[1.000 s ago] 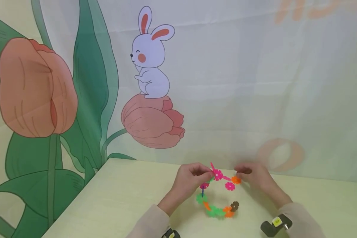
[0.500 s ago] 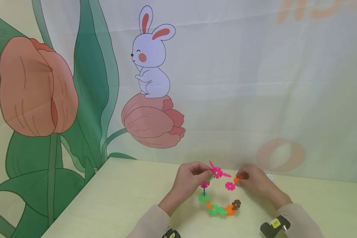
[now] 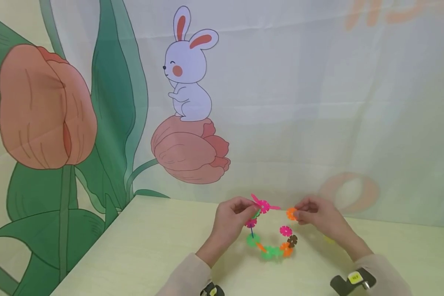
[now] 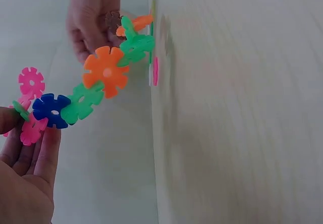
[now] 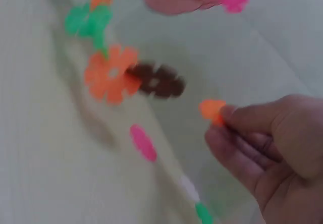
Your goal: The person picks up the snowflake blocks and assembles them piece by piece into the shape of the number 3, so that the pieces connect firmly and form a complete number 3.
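A curved chain of flower-shaped interlocking plastic discs [image 3: 269, 252] hangs from my left hand [image 3: 231, 224], which pinches it near its pink end. Pink, green, blue and orange discs are joined along it, and a brown disc [image 5: 157, 81] forms its other end. My right hand [image 3: 320, 216] pinches a single orange disc [image 3: 291, 213] between thumb and fingers. That disc is apart from the chain, to the right of the pink end. In the right wrist view, fingers partly cover the orange disc [image 5: 212, 110].
A loose pink disc [image 3: 285, 231] lies on the pale table [image 3: 151, 246]. More loose discs, one white [image 5: 190, 187] and one green [image 5: 204, 213], show in the right wrist view. A yellow piece [image 3: 330, 239] lies by the right forearm. Behind hangs a printed cloth [image 3: 266, 102].
My left hand has shifted slightly left and up, lifting the chain with it. My right hand has risen a little, and the orange disc in it now faces the head camera.
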The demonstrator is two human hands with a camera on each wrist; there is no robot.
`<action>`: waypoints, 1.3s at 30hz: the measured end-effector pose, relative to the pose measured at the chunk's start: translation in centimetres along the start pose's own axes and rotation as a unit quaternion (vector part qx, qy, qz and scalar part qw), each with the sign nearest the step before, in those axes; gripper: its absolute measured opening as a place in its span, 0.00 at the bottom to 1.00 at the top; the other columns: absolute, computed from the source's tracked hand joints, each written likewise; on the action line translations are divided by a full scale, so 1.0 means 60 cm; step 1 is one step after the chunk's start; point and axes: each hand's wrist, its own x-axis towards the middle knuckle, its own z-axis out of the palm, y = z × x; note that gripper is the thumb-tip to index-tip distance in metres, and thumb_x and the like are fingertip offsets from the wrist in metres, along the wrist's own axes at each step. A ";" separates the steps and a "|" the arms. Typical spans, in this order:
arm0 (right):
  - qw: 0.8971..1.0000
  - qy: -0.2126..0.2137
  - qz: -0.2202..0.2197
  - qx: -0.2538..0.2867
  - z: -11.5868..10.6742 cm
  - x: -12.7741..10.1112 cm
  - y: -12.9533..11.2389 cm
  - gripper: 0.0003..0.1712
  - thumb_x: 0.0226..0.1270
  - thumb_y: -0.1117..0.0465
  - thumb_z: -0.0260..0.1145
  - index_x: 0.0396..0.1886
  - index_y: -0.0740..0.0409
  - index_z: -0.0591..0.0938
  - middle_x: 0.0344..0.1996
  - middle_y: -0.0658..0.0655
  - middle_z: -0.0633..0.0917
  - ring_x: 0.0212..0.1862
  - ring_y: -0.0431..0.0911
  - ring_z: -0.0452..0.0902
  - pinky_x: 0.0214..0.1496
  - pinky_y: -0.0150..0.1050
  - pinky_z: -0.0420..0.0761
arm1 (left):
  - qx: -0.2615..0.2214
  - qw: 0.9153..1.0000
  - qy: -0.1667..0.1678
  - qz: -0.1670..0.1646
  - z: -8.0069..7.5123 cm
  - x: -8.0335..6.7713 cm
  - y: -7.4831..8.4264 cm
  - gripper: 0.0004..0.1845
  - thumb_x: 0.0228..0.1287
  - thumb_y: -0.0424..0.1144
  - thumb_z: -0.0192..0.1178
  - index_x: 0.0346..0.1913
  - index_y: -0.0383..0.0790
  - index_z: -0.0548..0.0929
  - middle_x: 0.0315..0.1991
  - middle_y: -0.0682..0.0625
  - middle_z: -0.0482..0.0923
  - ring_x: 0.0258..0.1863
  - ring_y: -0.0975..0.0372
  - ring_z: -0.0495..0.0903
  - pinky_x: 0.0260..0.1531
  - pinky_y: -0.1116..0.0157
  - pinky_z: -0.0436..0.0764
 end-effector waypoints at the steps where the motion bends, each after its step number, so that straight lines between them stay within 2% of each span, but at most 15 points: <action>1: 0.999 0.001 0.000 0.037 -0.002 -0.003 -0.005 0.16 0.72 0.66 0.73 0.52 0.71 0.81 0.42 0.62 0.90 0.42 0.57 0.89 0.48 0.43 0.90 | 0.001 1.000 0.005 -0.001 0.000 0.001 -0.001 0.06 0.73 0.38 0.70 0.42 0.38 0.91 0.38 0.50 0.89 0.35 0.62 0.84 0.35 0.69 0.84; 5: 0.992 0.017 0.003 0.126 -0.005 -0.013 -0.023 0.22 0.72 0.62 0.74 0.59 0.72 0.80 0.46 0.62 0.90 0.46 0.57 0.91 0.55 0.42 0.88 | -0.001 1.000 0.012 -0.005 -0.001 0.002 -0.003 0.06 0.72 0.39 0.70 0.41 0.38 0.90 0.37 0.50 0.89 0.35 0.61 0.83 0.35 0.69 0.84; 12: 0.983 0.012 -0.012 0.181 0.012 -0.020 -0.045 0.19 0.71 0.66 0.75 0.53 0.73 0.80 0.43 0.60 0.91 0.43 0.54 0.92 0.55 0.43 0.88 | -0.007 1.000 0.009 -0.010 -0.001 0.002 -0.004 0.07 0.72 0.38 0.71 0.39 0.37 0.90 0.36 0.49 0.89 0.34 0.62 0.84 0.35 0.70 0.84; 30: 0.983 0.019 -0.023 0.181 0.020 -0.021 -0.056 0.16 0.71 0.70 0.73 0.51 0.77 0.80 0.41 0.60 0.91 0.41 0.53 0.91 0.51 0.46 0.90 | 0.000 1.000 -0.002 -0.013 0.004 0.002 0.001 0.06 0.72 0.37 0.70 0.39 0.36 0.91 0.35 0.49 0.89 0.33 0.62 0.85 0.35 0.70 0.84; 39: 0.985 0.016 -0.017 0.172 0.022 -0.024 -0.063 0.19 0.69 0.65 0.76 0.50 0.74 0.81 0.41 0.61 0.91 0.41 0.54 0.91 0.52 0.43 0.89 | -0.013 1.000 0.000 -0.023 0.004 0.002 0.001 0.07 0.72 0.38 0.71 0.40 0.36 0.91 0.36 0.49 0.89 0.34 0.61 0.84 0.35 0.71 0.84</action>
